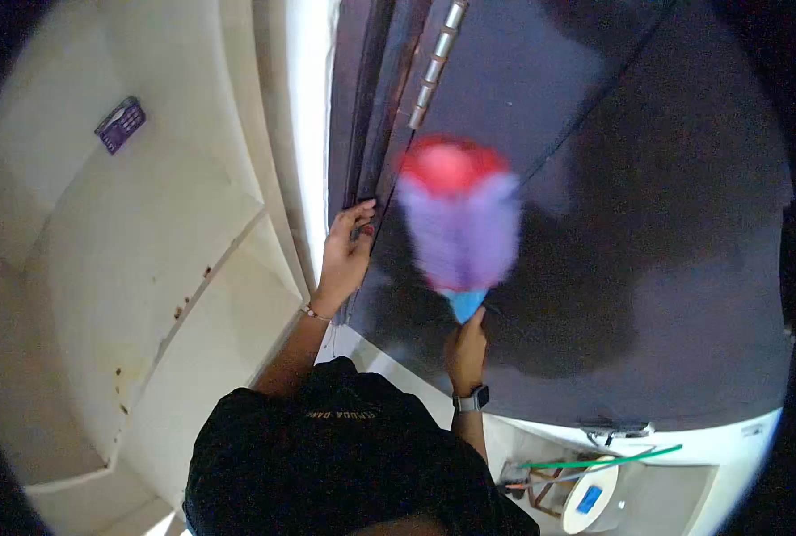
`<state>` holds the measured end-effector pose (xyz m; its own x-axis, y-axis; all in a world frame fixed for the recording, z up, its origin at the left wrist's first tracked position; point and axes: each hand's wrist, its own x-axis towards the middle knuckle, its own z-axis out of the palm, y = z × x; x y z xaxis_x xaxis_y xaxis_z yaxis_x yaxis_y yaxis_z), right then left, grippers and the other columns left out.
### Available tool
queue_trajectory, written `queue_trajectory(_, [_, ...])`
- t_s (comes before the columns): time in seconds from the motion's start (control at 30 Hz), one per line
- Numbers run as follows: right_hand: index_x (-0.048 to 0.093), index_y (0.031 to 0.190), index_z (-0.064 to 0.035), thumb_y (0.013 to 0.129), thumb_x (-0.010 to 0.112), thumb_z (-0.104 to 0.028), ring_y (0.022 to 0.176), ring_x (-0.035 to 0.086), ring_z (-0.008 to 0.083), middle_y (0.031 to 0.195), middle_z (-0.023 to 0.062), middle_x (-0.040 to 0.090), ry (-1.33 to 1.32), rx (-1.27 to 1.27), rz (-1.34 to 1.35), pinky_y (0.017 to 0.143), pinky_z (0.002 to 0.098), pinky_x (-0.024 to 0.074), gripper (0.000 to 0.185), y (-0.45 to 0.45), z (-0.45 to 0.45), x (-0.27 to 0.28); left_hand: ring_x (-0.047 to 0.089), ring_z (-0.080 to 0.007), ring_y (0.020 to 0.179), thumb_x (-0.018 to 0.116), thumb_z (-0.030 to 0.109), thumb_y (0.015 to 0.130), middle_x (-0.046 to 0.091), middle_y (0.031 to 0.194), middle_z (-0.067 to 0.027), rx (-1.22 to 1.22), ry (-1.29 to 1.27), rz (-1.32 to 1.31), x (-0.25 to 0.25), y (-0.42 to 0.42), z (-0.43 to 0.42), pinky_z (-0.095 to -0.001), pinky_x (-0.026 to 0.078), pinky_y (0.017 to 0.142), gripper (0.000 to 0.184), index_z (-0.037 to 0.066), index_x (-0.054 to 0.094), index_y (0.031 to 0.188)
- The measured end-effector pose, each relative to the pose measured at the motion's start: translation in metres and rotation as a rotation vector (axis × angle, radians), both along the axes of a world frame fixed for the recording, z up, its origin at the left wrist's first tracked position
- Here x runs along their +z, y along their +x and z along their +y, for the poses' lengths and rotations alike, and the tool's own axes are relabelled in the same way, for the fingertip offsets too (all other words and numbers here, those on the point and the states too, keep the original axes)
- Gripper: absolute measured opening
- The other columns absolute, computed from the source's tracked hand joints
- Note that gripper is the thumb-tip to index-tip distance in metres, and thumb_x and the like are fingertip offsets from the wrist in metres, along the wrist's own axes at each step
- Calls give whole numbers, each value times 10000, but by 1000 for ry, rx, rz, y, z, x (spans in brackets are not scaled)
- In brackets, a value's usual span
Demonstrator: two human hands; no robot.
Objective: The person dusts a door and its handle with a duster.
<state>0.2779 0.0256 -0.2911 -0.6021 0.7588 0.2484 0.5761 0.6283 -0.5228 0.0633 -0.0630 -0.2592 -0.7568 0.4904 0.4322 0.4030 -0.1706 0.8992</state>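
Note:
My right hand is wrapped around the blue handle end of a fluffy duster, which has a red tip and a purple body. The duster stands upright in front of a dark door and is blurred by motion; I cannot tell if it touches the surface. My left hand rests at the dark door frame, fingers extended and holding nothing. Above and between the hands, a metal hinge runs along the door's edge.
On the left is a pale wall with a small purple card on it. At lower right, a round-topped stool holds a blue item, with a green stick nearby. A door latch sits at the door's lower edge.

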Motion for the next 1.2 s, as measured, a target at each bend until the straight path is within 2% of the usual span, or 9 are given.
queue_trajectory(0.17, [240, 1173, 57, 742, 422, 24, 613, 526, 401, 674, 238, 517, -10, -55, -270, 512, 409, 413, 469, 2, -4, -18, 541, -150, 832, 443, -8, 789, 536, 975, -97, 61, -130, 175, -9, -12, -6, -232, 443, 668, 288, 32, 469, 1073])
queue_trajectory(0.27, [281, 1164, -18, 710, 462, 24, 589, 531, 379, 665, 201, 534, -58, -272, 166, 498, 412, 397, 491, 4, -6, -19, 536, -132, 862, 433, -4, 800, 569, 962, -95, -98, -4, 23, -3, -17, -9, -237, 443, 663, 271, 37, 481, 1063])
queue_trajectory(0.43, [284, 1147, 32, 716, 443, 24, 667, 536, 394, 806, 236, 553, -284, -291, 22, 538, 419, 416, 460, 0, -4, -9, 531, -118, 899, 400, -43, 802, 579, 976, -90, -176, 20, -196, 7, -19, -15, -229, 424, 718, 284, 39, 487, 1060])
queue_trajectory(0.5, [268, 1173, 4, 757, 426, -7, 645, 538, 373, 737, 204, 543, 161, -84, -246, 501, 425, 412, 445, 7, 10, -42, 539, -121, 882, 400, -24, 822, 581, 969, -98, -120, -3, -135, -2, -23, -14, -223, 413, 751, 259, 28, 482, 1062])
queue_trajectory(0.57, [292, 1156, 2, 747, 453, -29, 696, 545, 385, 775, 222, 549, 207, -52, -296, 518, 459, 414, 440, 15, 10, -53, 544, -126, 882, 403, -2, 835, 583, 964, -101, -170, 44, -132, -3, -24, -14, -223, 411, 760, 241, 23, 483, 1061])
queue_trajectory(0.77, [330, 1134, 30, 739, 493, -76, 655, 540, 387, 793, 229, 554, 85, -210, 200, 547, 438, 425, 440, 10, 1, -57, 546, -149, 936, 401, 49, 864, 584, 977, -117, -221, 65, -142, -4, -28, -14, -229, 410, 787, 210, 18, 492, 1050])
queue_trajectory(0.9, [301, 1166, 24, 740, 445, -33, 683, 551, 382, 854, 222, 555, -119, -217, -279, 560, 441, 433, 453, 11, 12, -80, 553, -158, 931, 400, 43, 861, 585, 984, -121, -223, 87, -105, -8, -31, -12, -239, 418, 787, 205, 20, 500, 1038])
queue_trajectory(1.07, [286, 1185, 10, 721, 436, -19, 689, 555, 377, 984, 205, 527, 104, -127, -463, 587, 421, 462, 489, 21, 19, -103, 563, -166, 919, 404, 15, 844, 592, 973, -118, -184, 33, -31, -5, -30, -18, -246, 423, 785, 215, 24, 506, 1032])
queue_trajectory(1.2, [362, 1108, 21, 877, 321, -274, 645, 546, 331, 690, 247, 549, -125, -366, -26, 540, 403, 384, 377, 16, 8, -95, 567, -181, 920, 403, -21, 816, 595, 962, -117, -147, 12, 17, -8, -30, -19, -253, 428, 784, 244, 28, 506, 1032])
